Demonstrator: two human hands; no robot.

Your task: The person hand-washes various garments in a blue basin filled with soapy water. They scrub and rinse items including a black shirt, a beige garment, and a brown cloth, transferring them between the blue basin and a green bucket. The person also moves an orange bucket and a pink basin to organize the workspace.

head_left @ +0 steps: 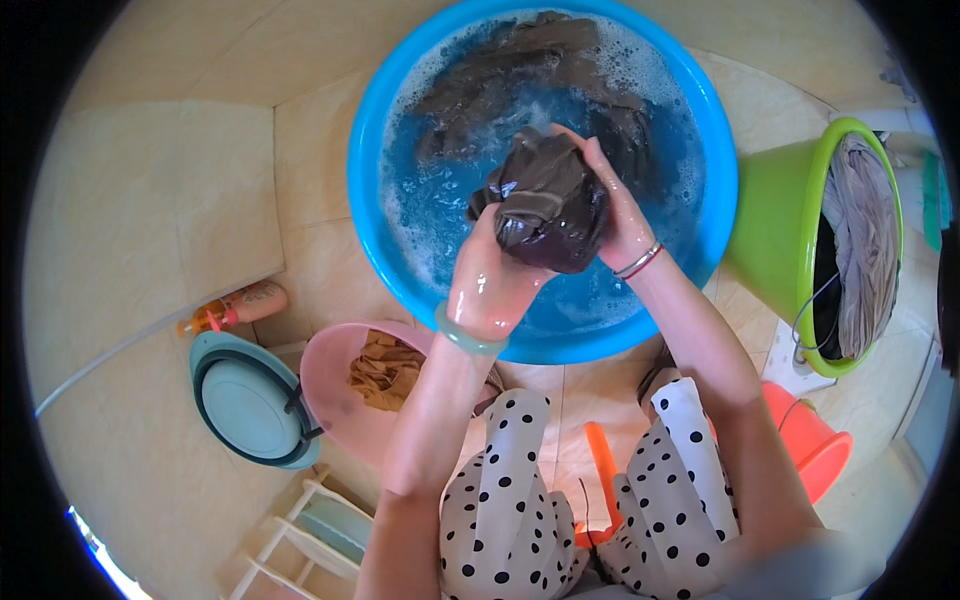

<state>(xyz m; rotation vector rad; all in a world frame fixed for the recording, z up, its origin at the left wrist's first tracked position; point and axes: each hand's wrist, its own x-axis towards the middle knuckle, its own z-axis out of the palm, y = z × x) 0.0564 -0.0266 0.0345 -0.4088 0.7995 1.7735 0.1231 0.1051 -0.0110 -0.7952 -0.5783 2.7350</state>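
Note:
A dark brown wet garment (548, 205) is bunched into a ball between my two hands, above the water of a large blue basin (366, 215). My left hand (492, 280) cups it from the near left side, with a green bangle on the wrist. Around its right side curls my right hand (622, 212), whose wrist carries a thin band and a red string. More dark brown cloth (510, 65) floats in the soapy water at the far side of the basin. The kind of garment cannot be made out.
A green bucket (775, 225) holding grey cloth leans at the right, with an orange-red bucket (808, 440) below it. At left are a pink basin (330, 370) with tan cloth, a collapsible blue-grey basin (245, 400), a pump bottle (255, 300) and a rack (300, 520).

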